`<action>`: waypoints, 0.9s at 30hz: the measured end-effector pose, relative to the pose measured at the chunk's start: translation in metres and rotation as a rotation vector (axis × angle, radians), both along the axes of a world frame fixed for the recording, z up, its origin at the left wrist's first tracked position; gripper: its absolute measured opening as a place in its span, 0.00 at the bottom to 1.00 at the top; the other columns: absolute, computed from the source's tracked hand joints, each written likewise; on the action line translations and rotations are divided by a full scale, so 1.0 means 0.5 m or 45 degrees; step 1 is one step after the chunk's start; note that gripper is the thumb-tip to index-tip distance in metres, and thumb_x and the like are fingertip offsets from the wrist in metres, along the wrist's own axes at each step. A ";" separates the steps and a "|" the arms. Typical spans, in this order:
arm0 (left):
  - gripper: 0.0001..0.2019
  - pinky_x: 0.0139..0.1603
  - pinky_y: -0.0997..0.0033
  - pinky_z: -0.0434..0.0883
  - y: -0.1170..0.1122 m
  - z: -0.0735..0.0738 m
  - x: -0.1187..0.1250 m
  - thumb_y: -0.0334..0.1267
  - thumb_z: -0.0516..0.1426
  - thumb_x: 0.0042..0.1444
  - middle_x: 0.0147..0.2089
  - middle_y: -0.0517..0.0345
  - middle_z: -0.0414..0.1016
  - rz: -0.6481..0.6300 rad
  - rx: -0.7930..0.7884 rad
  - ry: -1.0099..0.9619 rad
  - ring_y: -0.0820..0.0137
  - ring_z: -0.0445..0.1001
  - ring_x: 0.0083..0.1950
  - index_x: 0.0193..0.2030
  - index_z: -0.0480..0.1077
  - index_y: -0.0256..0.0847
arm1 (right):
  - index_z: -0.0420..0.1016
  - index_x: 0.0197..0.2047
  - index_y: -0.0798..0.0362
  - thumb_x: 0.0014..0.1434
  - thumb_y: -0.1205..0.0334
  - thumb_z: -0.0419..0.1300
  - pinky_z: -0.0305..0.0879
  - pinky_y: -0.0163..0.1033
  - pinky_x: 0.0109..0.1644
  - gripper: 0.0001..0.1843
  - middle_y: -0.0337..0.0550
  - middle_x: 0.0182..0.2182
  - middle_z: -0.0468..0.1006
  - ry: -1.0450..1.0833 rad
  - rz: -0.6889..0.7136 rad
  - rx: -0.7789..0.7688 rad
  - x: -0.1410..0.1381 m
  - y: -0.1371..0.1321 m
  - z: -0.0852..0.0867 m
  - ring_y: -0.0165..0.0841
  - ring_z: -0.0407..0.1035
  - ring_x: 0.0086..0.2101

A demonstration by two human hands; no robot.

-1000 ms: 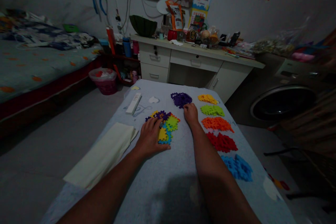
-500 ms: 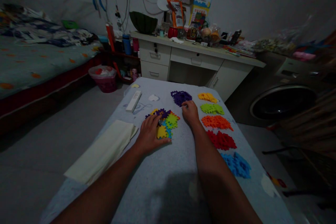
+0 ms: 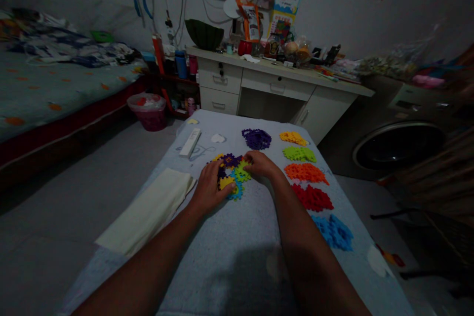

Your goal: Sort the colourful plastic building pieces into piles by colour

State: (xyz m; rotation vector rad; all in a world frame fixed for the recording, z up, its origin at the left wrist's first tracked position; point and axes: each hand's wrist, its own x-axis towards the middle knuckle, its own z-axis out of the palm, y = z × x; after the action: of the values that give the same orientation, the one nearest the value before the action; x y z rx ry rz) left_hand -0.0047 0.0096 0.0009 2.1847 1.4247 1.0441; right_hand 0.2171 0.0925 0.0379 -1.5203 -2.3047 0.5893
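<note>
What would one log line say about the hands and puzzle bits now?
left hand: on mixed-colour patch | right hand: at its far edge | purple pile: untouched

The left hand (image 3: 209, 190) and right hand (image 3: 261, 164) rest on the joined pieces (image 3: 234, 178). To the right of these pieces runs a row of piles (image 3: 306, 173). To their left lies a folded cloth (image 3: 151, 210), and behind them to the left, a box (image 3: 190, 142).

Joined tile cluster (image 3: 240, 174) purple, yellow, green, blue; beside it purple pile (image 3: 256, 138), yellow pile (image 3: 293, 138), lime-green pile (image 3: 299, 154), orange pile (image 3: 305, 172), red pile (image 3: 313, 197), blue pile (image 3: 335, 232); table cover (image 3: 237, 242) pale grey-blue; folded cloth (image 3: 148, 210) cream.
</note>
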 end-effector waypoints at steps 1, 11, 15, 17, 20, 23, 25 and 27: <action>0.34 0.66 0.45 0.60 0.000 0.000 0.000 0.50 0.58 0.57 0.65 0.41 0.62 0.001 0.003 0.005 0.50 0.61 0.66 0.67 0.55 0.39 | 0.75 0.37 0.55 0.48 0.68 0.66 0.59 0.34 0.39 0.11 0.39 0.34 0.74 0.037 -0.013 -0.017 0.001 0.000 0.001 0.30 0.66 0.35; 0.34 0.65 0.44 0.62 0.001 -0.002 0.000 0.51 0.58 0.57 0.63 0.40 0.63 0.012 -0.002 0.029 0.49 0.62 0.65 0.66 0.55 0.39 | 0.70 0.30 0.53 0.47 0.69 0.61 0.56 0.32 0.32 0.05 0.31 0.24 0.68 0.455 -0.160 -0.074 0.053 0.007 0.047 0.27 0.63 0.27; 0.34 0.65 0.42 0.61 0.003 -0.005 -0.001 0.51 0.58 0.56 0.62 0.41 0.64 0.007 0.002 0.032 0.48 0.61 0.66 0.66 0.56 0.39 | 0.72 0.28 0.53 0.46 0.69 0.62 0.58 0.34 0.37 0.04 0.35 0.27 0.72 0.354 -0.385 0.252 0.127 0.024 0.079 0.29 0.64 0.30; 0.34 0.65 0.42 0.62 0.004 -0.006 -0.001 0.50 0.58 0.56 0.62 0.41 0.64 0.006 0.002 0.028 0.48 0.62 0.66 0.67 0.56 0.39 | 0.73 0.27 0.53 0.45 0.69 0.63 0.59 0.36 0.40 0.04 0.37 0.29 0.73 0.246 -0.500 0.398 0.174 0.035 0.092 0.31 0.65 0.33; 0.34 0.65 0.42 0.61 0.004 -0.007 -0.002 0.50 0.58 0.56 0.63 0.41 0.64 0.009 -0.001 0.023 0.48 0.61 0.66 0.67 0.55 0.41 | 0.73 0.26 0.52 0.46 0.68 0.63 0.59 0.36 0.40 0.03 0.38 0.28 0.73 0.084 -0.665 0.466 0.248 0.046 0.105 0.32 0.65 0.33; 0.35 0.66 0.41 0.61 0.005 -0.009 -0.002 0.51 0.58 0.56 0.64 0.40 0.63 0.011 0.000 0.024 0.47 0.61 0.67 0.67 0.56 0.40 | 0.74 0.29 0.53 0.49 0.67 0.62 0.59 0.36 0.38 0.01 0.40 0.28 0.75 -0.071 -0.880 0.403 0.314 0.049 0.106 0.32 0.65 0.31; 0.35 0.66 0.41 0.61 0.007 -0.011 -0.003 0.52 0.58 0.55 0.64 0.39 0.63 0.009 -0.003 0.039 0.46 0.61 0.66 0.67 0.56 0.38 | 0.76 0.35 0.54 0.50 0.66 0.62 0.61 0.36 0.39 0.07 0.43 0.32 0.77 -0.156 -1.042 0.398 0.350 0.046 0.102 0.33 0.68 0.33; 0.36 0.65 0.40 0.61 0.007 -0.012 -0.004 0.52 0.58 0.55 0.64 0.39 0.63 0.006 -0.005 0.059 0.46 0.61 0.66 0.66 0.56 0.38 | 0.77 0.42 0.55 0.51 0.65 0.62 0.62 0.36 0.41 0.13 0.46 0.36 0.79 -0.219 -1.153 0.393 0.376 0.040 0.097 0.34 0.70 0.36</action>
State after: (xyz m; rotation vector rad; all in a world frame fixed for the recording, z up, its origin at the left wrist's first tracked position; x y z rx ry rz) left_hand -0.0066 0.0132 -0.0049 2.2172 1.4516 0.9981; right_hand 0.4053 0.1128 0.0865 -2.2260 -1.4352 -0.1374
